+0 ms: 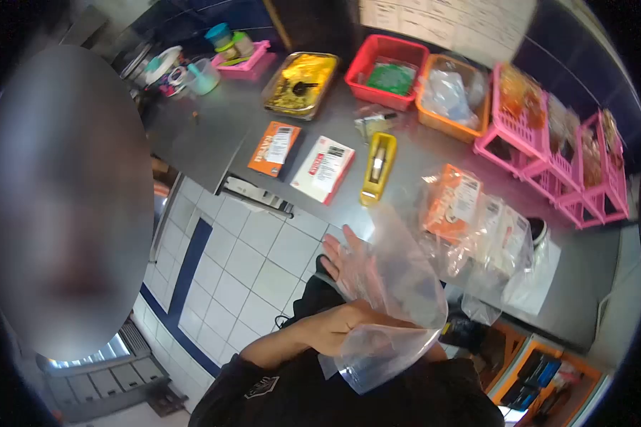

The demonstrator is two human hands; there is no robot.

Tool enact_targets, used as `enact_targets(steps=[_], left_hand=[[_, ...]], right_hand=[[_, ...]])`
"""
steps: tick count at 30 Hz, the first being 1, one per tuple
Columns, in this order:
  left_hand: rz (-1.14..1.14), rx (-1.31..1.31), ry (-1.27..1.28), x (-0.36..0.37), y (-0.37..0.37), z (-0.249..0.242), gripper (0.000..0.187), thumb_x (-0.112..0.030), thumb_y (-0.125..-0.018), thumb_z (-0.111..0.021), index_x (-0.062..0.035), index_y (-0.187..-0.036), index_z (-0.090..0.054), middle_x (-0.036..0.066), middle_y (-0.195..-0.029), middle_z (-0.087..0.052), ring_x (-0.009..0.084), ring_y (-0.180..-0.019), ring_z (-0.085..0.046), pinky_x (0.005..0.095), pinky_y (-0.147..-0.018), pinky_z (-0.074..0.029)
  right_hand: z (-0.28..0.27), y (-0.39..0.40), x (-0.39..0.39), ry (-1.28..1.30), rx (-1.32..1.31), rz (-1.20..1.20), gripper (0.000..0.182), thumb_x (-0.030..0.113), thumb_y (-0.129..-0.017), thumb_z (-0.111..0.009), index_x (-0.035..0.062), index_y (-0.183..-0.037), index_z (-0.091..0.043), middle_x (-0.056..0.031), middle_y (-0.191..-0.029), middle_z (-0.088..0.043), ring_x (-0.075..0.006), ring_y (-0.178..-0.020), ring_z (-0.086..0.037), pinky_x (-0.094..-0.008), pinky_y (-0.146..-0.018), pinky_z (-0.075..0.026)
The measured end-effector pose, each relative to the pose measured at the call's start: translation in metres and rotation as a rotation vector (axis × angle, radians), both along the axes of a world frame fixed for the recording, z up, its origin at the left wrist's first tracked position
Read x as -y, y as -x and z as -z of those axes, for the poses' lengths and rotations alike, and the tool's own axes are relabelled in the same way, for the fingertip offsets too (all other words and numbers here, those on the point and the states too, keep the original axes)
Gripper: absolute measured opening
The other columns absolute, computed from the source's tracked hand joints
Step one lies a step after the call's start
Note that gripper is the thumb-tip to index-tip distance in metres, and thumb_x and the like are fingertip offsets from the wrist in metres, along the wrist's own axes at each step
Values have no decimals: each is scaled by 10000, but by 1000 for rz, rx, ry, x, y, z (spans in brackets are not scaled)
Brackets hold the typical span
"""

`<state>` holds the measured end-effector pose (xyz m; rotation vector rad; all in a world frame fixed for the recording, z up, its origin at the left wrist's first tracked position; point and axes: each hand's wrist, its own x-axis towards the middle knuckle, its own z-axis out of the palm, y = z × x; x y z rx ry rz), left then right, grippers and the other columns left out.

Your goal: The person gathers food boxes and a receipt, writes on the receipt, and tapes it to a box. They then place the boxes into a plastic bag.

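A large clear plastic bag hangs in front of my body, off the near side of the steel counter. My left hand is closed on the bag near its lower part. Past it, my right hand has its fingers stretched out and apart, with clear plastic overlapping the palm and wrist. Close to the bag's top on the counter lies a yellow tape dispenser. An orange box with a label and a white box, both in clear plastic bags, lie right of my hands.
On the counter are an orange box, a white-and-red box and a tray of yellow food. Red and orange baskets and pink racks line the back. A person stands close at left.
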<state>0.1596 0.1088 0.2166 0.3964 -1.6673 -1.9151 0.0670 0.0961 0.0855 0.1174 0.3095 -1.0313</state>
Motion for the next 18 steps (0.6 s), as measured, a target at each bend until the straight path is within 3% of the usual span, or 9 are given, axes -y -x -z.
enact_targets(steps=[3,4,6,8,9,11,14,16,18], left_hand=[[-92,-160,-11,-8,-43,42,479,-236,-937,-620,60,-1309,-562,188,-1158,-682,245,-942,-687,337,-848,-511],[-357,-105,-170,-24,-59,31,521,-243,-909,-655,56,-1323,-554,144,-1120,-698,232,-905,-682,359,-807,-525],[-581,71,-282,-20,-114,0,531,-254,-910,-655,52,-1329,-547,120,-1071,-703,214,-889,-674,356,-781,-526],[-868,192,-417,-25,-169,-13,541,-265,-910,-656,48,-1336,-540,95,-1022,-707,195,-874,-666,353,-755,-528],[-1059,239,-294,-21,-193,5,518,-309,-896,-662,20,-1287,-578,142,-934,-692,259,-749,-650,371,-673,-512],[-1328,266,-178,-29,-246,48,498,-352,-882,-669,-9,-1239,-616,189,-846,-677,323,-624,-634,390,-591,-496],[-1600,927,-7,-56,-292,99,496,-375,-900,-643,-39,-1262,-596,186,-876,-680,317,-700,-657,408,-639,-520],[-1732,1667,149,-73,-296,116,485,-408,-916,-613,-59,-1253,-591,204,-920,-679,340,-853,-674,440,-734,-538],[-1546,1271,-202,-82,-300,116,477,-450,-922,-589,-85,-1229,-604,206,-1010,-680,354,-981,-656,463,-817,-531]], right_hand=[[1,-9,19,72,289,-252,550,272,-895,-645,50,-1359,-449,-87,-962,-604,-290,-998,-586,-504,-1162,-286],[31,-21,23,280,650,-265,438,208,-888,-658,43,-1261,-498,-86,-958,-600,-271,-975,-598,-491,-1063,-412],[85,-5,12,161,-159,-279,280,153,-908,-628,47,-1146,-526,-78,-964,-607,-249,-919,-614,-449,-887,-526],[63,-20,20,193,-360,-292,220,156,-940,-620,37,-1111,-548,-90,-1012,-614,-232,-887,-624,-396,-737,-555],[-16,-44,10,239,-397,-212,252,176,-931,-649,28,-1109,-549,-91,-1004,-625,-211,-847,-624,-351,-725,-550],[72,-30,27,400,-532,-261,245,222,-923,-676,30,-1038,-577,-71,-904,-638,-170,-753,-614,-315,-667,-548],[100,-51,51,738,-721,-501,251,280,-916,-696,47,-945,-608,-37,-781,-620,-130,-669,-591,-293,-592,-535],[84,-96,59,696,-767,-570,252,289,-918,-695,50,-916,-614,-32,-760,-613,-124,-657,-585,-295,-578,-533],[75,-146,48,587,-800,-596,232,260,-948,-659,35,-921,-613,-33,-791,-626,-126,-668,-592,-292,-611,-548]])
